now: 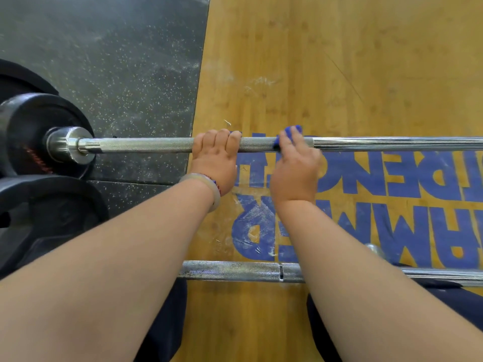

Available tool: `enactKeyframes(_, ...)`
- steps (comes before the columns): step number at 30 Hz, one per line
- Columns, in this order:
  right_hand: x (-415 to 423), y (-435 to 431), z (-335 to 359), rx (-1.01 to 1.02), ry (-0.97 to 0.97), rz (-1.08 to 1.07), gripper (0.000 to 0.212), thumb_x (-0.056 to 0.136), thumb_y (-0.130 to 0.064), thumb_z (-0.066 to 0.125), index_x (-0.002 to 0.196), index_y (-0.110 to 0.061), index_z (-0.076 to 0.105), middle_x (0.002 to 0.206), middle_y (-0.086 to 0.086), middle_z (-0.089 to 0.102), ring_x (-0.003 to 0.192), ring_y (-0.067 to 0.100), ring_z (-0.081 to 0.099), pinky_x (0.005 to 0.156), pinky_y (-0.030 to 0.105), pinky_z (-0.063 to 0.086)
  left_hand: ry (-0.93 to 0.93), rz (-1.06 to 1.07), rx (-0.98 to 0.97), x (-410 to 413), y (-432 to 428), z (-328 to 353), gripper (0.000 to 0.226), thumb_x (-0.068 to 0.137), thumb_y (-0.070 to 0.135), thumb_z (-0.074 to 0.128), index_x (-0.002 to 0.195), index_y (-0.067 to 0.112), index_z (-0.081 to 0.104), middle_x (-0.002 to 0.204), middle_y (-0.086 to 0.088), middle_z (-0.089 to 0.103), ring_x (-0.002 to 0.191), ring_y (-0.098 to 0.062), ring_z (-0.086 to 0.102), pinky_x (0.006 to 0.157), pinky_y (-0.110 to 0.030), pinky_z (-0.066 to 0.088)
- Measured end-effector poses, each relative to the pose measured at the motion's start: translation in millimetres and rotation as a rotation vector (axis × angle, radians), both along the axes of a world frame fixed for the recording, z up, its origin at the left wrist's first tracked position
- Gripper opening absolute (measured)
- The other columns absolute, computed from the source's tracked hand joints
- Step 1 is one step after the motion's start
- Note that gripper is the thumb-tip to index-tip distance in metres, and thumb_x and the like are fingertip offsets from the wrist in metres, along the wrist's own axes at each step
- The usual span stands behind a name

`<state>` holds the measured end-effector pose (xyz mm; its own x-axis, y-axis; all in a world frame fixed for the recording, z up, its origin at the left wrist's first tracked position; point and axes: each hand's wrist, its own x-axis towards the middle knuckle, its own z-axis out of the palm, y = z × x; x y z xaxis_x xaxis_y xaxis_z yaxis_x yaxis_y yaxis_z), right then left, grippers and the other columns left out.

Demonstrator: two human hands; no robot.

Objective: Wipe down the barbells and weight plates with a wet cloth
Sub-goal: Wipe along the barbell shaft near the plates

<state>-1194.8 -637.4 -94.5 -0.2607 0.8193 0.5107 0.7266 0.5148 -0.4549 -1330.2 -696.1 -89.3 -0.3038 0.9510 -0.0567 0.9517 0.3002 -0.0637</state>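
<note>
**Both hands on the far bar, cloth under the right**

The far barbell (146, 145) lies across the wooden platform (339, 61). Its loaded end passes the platform's left edge, over black rubber flooring (117, 61). Black weight plates (28, 118) sit on that end. The left hand (215, 158) grips the knurled shaft just inside that edge, fingers curled over the top. The right hand (295, 168), just beside it, wraps a blue cloth (290, 131) round the shaft. A second barbell (235, 270) lies nearer the person.
</note>
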Motion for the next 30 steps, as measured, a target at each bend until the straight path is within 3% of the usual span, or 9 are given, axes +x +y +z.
enactKeyframes(2, -7.9, -16.4, -1.3, 0.058, -0.098, 0.210, 0.043, 0.076, 0.006, 0.045, 0.109, -0.003, 0.070, 0.118, 0.012, 0.066, 0.067, 0.030, 0.053, 0.072, 0.027, 0.047, -0.021, 0.018, 0.000, -0.8, 4.0, 8.3, 0.055, 0.086, 0.022, 0.053, 0.135, 0.021, 0.028, 0.125, -0.001, 0.037, 0.112, -0.024, 0.035, 0.095, -0.034, 0.016)
enactKeyframes(4, -4.3, -13.1, -3.1, 0.068, -0.153, 0.296, 0.044, 0.072, 0.011, 0.054, 0.111, -0.004, 0.070, 0.119, 0.010, 0.066, 0.066, 0.030, 0.052, 0.072, 0.028, 0.048, -0.045, 0.018, -0.014, -2.1, 9.4, 12.4, 0.051, 0.087, 0.022, 0.054, 0.133, 0.021, 0.031, 0.120, 0.000, 0.041, 0.108, -0.023, 0.039, 0.093, -0.034, 0.023)
enactKeyframes(8, 16.0, 16.0, 0.0, -0.079, -0.020, -0.017, 0.044, 0.074, 0.008, 0.050, 0.111, -0.004, 0.070, 0.121, 0.015, 0.064, 0.074, 0.037, 0.059, 0.074, 0.020, 0.032, -0.083, 0.025, -0.048, -4.7, 11.8, 17.7, 0.043, 0.090, 0.026, 0.053, 0.129, 0.020, 0.035, 0.115, -0.001, 0.044, 0.104, -0.022, 0.042, 0.093, -0.035, 0.027)
enactKeyframes(10, 10.1, 10.3, 3.3, -0.122, 0.026, -0.084, 0.043, 0.074, 0.007, 0.048, 0.110, -0.002, 0.070, 0.120, 0.016, 0.064, 0.075, 0.038, 0.059, 0.074, 0.020, 0.033, -0.082, 0.017, -0.048, -5.0, 11.4, 18.3, 0.044, 0.091, 0.032, 0.053, 0.129, 0.020, 0.035, 0.114, 0.000, 0.044, 0.104, -0.022, 0.042, 0.093, -0.036, 0.028)
enactKeyframes(15, -6.1, -14.2, -1.8, -0.010, -0.086, 0.271, 0.044, 0.070, 0.012, 0.057, 0.110, -0.003, 0.070, 0.119, 0.012, 0.066, 0.069, 0.032, 0.054, 0.069, 0.033, 0.052, -0.095, 0.019, -0.039, -3.8, 10.2, 17.2, 0.049, 0.090, 0.047, 0.053, 0.128, 0.021, 0.038, 0.113, 0.000, 0.046, 0.105, -0.023, 0.042, 0.092, -0.036, 0.026)
enactKeyframes(17, 6.0, -1.9, -3.3, 0.023, -0.112, 0.239, 0.041, 0.074, 0.010, 0.058, 0.111, -0.004, 0.070, 0.118, 0.010, 0.066, 0.068, 0.032, 0.054, 0.069, 0.033, 0.053, -0.098, 0.014, -0.039, -4.8, 10.2, 17.8, 0.048, 0.091, 0.050, 0.051, 0.128, 0.021, 0.038, 0.112, 0.000, 0.046, 0.104, -0.022, 0.042, 0.092, -0.036, 0.026)
enactKeyframes(21, 10.6, 8.5, -0.5, -0.039, 0.006, -0.039, 0.033, 0.079, 0.006, 0.053, 0.106, -0.002, 0.072, 0.114, 0.015, 0.068, 0.067, 0.035, 0.056, 0.070, 0.026, 0.043, -0.123, 0.022, -0.017, -6.2, 10.0, 18.2, 0.038, 0.096, 0.044, 0.044, 0.126, 0.020, 0.041, 0.110, 0.000, 0.046, 0.102, -0.022, 0.042, 0.091, -0.036, 0.026)
enactKeyframes(26, -12.0, -21.7, 0.0, 0.003, -0.087, 0.277, 0.043, 0.068, 0.011, 0.059, 0.108, -0.002, 0.070, 0.117, 0.012, 0.067, 0.064, 0.031, 0.052, 0.069, 0.031, 0.050, -0.130, 0.008, -0.033, -6.5, 11.1, 18.7, 0.037, 0.097, 0.038, 0.044, 0.128, 0.020, 0.039, 0.116, -0.001, 0.047, 0.107, -0.024, 0.042, 0.093, -0.036, 0.025)
enactKeyframes(30, 7.4, 0.9, -0.5, -0.057, -0.071, 0.112, 0.043, 0.073, 0.009, 0.054, 0.111, -0.005, 0.071, 0.121, 0.010, 0.065, 0.068, 0.033, 0.052, 0.071, 0.024, 0.042, -0.153, 0.013, -0.052, -9.1, 11.6, 20.8, 0.037, 0.097, 0.043, 0.043, 0.125, 0.020, 0.041, 0.110, 0.000, 0.046, 0.104, -0.023, 0.042, 0.092, -0.036, 0.026)
